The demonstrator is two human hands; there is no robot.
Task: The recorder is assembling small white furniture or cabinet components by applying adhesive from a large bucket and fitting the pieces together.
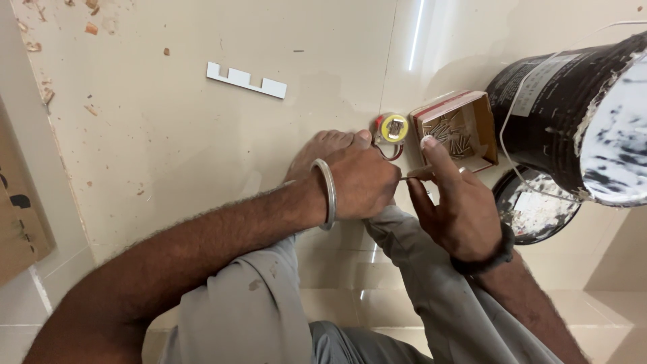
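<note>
Head view. We sat on a pale tiled floor [168, 135], knees up in grey trousers [256, 310], one bare foot [320, 148] out ahead.

Our left hand [360, 178], steel bangle [328, 192] at the wrist, was curled into a closed fist over the foot. What lay inside the fist we could not tell. Our right hand [455, 202], dark band [485, 259] at the wrist, sat just beside it, forefinger stretched forward, thumb and middle finger pinched on a thin nail [409, 177]. The nail lay level between the two hands, its other end touching the left fist.

Just beyond the knuckles lay a small yellow tape measure [393, 127] with a red cord. Beside it, right of it, stood an open cardboard box [488, 131] holding many small nails. Further right, a black paint-streaked bucket [559, 114] with a wire handle, and its lid [536, 209] flat on the floor below.

Well apart, upper left: a white notched strip [246, 80]. Wood chips [91, 28] were scattered along the left edge.
</note>
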